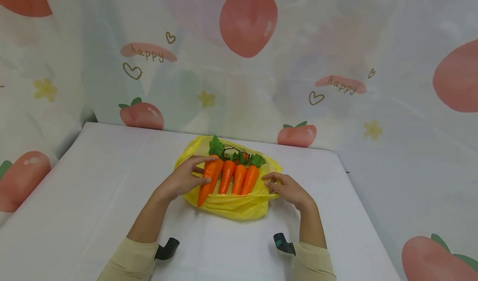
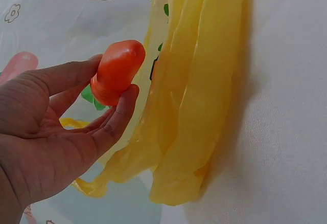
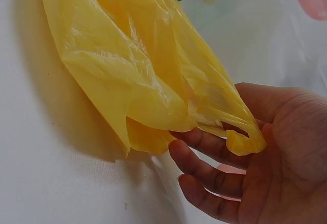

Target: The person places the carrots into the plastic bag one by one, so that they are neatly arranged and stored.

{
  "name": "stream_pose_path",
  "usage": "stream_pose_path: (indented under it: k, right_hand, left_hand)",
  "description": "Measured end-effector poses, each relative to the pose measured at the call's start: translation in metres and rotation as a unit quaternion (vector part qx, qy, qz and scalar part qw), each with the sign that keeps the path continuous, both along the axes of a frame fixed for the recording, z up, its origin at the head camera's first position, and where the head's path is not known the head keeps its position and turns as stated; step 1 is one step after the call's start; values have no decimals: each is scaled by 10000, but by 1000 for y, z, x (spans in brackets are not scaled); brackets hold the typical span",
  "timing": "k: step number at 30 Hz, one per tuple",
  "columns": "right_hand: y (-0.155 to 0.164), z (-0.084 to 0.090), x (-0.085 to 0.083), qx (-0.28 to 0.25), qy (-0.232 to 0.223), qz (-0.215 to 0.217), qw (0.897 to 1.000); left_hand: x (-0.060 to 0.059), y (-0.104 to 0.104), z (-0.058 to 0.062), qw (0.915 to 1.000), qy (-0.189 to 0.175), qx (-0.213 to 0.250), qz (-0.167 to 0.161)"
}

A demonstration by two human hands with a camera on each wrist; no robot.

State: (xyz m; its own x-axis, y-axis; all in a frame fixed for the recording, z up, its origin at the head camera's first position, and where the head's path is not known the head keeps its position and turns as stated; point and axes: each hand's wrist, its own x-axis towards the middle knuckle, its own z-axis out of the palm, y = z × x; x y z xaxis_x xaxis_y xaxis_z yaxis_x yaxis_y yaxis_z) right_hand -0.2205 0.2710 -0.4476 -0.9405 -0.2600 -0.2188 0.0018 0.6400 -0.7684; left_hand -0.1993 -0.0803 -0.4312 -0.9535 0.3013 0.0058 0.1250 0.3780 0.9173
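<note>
My left hand (image 1: pixel 185 176) grips an orange carrot (image 1: pixel 211 175) with a green leafy top, its fingers on one side and its thumb on the other. The carrot's tip points toward the left wrist view. Three more carrots (image 1: pixel 239 179) lie side by side in the mouth of a yellow plastic bag (image 1: pixel 239 208). My right hand (image 1: pixel 289 188) holds the bag's right edge with bent fingers. In the right wrist view the bag's handle (image 3: pixel 247 141) lies across those fingers, and the film hides part of them.
Behind the carrots, dark thin wire (image 1: pixel 231 148) shows inside the bag. The bag rests on a white-covered table (image 1: pixel 123 177). A fruit-printed backdrop (image 1: pixel 239 86) rises behind the table. A black curved fitting (image 1: pixel 168 248) sits by the left sleeve, another (image 1: pixel 284 243) by the right.
</note>
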Motion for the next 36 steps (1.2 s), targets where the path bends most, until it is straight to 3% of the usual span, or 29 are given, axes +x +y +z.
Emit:
stream_pose_path:
  k: [15,25,36]
  right_hand:
    - [2,0,0,6,88,22,10000]
    - [3,0,0,-12,69,36,10000]
    - [3,3,2,-38,92,18,9999]
  left_hand:
    - [-13,8,-5,9996,-79,-97,234]
    - [-23,11,-13,9964,-593,-24,607]
    - [-31,13,-15,9942,-691,-156,814]
